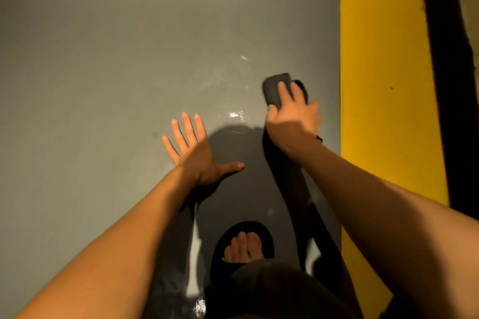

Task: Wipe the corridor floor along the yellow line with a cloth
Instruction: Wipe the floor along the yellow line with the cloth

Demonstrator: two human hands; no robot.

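A dark grey cloth (275,88) lies on the grey corridor floor (129,59), a short way left of the yellow line (383,72). My right hand (294,118) presses down on the cloth, fingers spread over its near part; most of the cloth under the hand is hidden. My left hand (193,149) lies flat on the floor with fingers spread, to the left of the cloth and holding nothing. Wet streaks glint on the floor between the two hands.
The yellow line runs from near to far along the right side, with a black strip (445,85) beyond it. My foot in a black sandal (243,246) stands on the floor near the bottom middle. The grey floor stretches far to the left.
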